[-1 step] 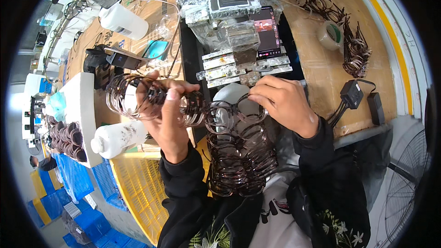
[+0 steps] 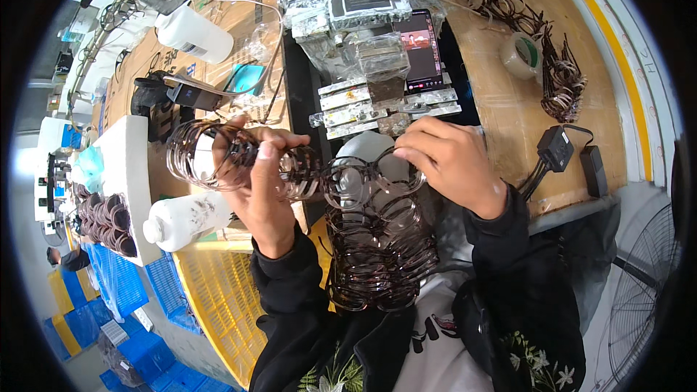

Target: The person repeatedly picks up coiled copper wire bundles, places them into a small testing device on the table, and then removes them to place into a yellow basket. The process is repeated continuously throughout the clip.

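My left hand (image 2: 265,189) is closed round a bundle of dark brown eyeglass frames (image 2: 207,152), with the thumb in front and the fingers behind. My right hand (image 2: 454,163) pinches the right rim of a single brown eyeglass frame (image 2: 348,183) between thumb and fingers. That frame's left side lies against the bundle. Below both hands, a tall stack of eyeglass frames (image 2: 381,261) rests in front of my body. A pale rounded part (image 2: 367,147) of the machine shows behind the single frame.
Ahead stands a machine with metal bars (image 2: 352,112) and a phone (image 2: 422,51) leaning on it. White bottles (image 2: 192,35) and a foam box (image 2: 138,174) are on the left. Tape (image 2: 520,55), loose frames (image 2: 565,91) and a black adapter (image 2: 556,149) lie right. A yellow crate (image 2: 221,301) sits lower left.
My left hand and its bundle have shifted very slightly to the left. The single frame has tilted a little, its right rim rising; my right hand keeps its pinch.
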Demonstrator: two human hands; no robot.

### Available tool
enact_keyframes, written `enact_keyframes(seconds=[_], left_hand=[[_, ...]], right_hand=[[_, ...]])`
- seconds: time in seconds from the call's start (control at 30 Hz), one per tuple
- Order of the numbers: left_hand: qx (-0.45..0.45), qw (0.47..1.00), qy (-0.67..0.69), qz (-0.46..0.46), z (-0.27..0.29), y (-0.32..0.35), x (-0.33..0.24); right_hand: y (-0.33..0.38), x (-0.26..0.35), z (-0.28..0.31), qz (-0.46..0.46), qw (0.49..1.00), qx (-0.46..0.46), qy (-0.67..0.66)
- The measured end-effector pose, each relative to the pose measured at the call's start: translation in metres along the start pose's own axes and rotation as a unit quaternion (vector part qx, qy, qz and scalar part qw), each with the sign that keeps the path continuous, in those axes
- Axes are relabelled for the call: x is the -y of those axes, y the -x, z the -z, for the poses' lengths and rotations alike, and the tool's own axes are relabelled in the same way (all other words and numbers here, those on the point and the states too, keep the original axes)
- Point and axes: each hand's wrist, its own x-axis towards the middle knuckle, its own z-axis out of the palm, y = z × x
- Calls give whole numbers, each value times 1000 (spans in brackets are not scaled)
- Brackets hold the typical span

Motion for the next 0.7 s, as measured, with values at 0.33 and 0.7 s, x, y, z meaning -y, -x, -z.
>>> enact_keyframes(seconds=[0.33, 0.7], left_hand=[[20, 990, -126, 56, 20, 0, 31], [10, 983, -165, 79, 17, 4, 41]], right_hand=[[1, -1, 49, -41, 975, -87, -201], [-52, -69, 4, -38, 770, -318, -552]])
